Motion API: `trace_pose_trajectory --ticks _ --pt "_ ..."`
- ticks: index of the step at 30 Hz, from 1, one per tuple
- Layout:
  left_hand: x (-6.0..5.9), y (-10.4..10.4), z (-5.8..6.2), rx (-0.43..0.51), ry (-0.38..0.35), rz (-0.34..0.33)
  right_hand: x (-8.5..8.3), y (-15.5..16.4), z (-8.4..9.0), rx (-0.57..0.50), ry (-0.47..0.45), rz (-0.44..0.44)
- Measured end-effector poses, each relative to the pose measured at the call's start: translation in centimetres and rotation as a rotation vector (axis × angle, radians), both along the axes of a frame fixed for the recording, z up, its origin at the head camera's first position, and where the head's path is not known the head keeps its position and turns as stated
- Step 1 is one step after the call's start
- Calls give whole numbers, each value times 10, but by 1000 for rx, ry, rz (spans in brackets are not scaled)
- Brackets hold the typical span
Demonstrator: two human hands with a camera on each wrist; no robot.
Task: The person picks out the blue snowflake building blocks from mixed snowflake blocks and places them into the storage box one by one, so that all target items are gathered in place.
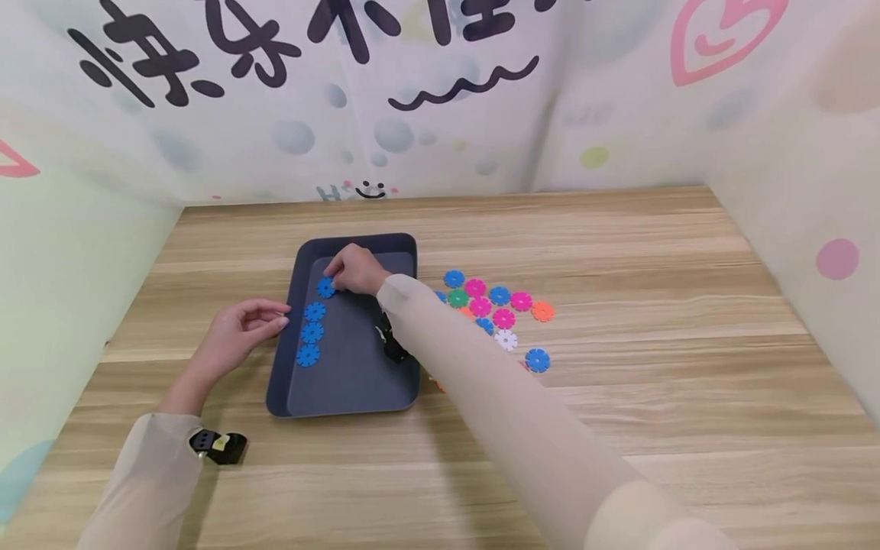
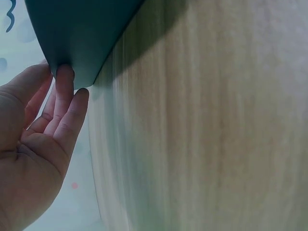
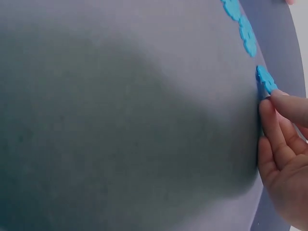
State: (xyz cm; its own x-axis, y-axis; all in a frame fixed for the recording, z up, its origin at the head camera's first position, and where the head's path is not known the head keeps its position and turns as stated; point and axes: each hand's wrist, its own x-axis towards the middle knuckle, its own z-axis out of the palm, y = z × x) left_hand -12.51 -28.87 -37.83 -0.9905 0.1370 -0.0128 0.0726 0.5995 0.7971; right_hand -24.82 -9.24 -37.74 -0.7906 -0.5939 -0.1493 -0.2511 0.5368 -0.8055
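Near the far left corner of the dark grey tray (image 1: 357,401), my right hand (image 1: 357,269) pinches a blue snowflake disc (image 1: 326,288) by its edge, thumb against fingers. The same disc (image 3: 267,79) shows at the thumb tip in the right wrist view, low over the tray floor. Three more blue snowflake discs (image 1: 312,333) lie in a line along the tray's left side, nearer to me. My left hand (image 1: 241,332) holds the tray's left rim between thumb and fingers; in the left wrist view its fingertips (image 2: 65,72) rest against the tray's outer wall.
Right of the tray, a loose spread of snowflake discs in blue, pink (image 1: 503,318), orange (image 1: 542,311), green (image 1: 457,298) and white (image 1: 506,340) lies on the wooden table (image 1: 653,321). My right forearm covers part of it. Printed cloth walls (image 1: 440,153) border the table.
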Motion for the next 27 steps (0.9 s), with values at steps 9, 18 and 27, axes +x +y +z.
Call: trace_pose_trajectory --ticks 9,18,27 --pt "-1 0 0 0 -2 6 4 -9 -4 90 56 -26" --pt "-2 1 -3 5 7 6 6 -12 -6 134 75 -53" --pt "0 -1 -3 9 2 9 0 -6 10 7 69 58"
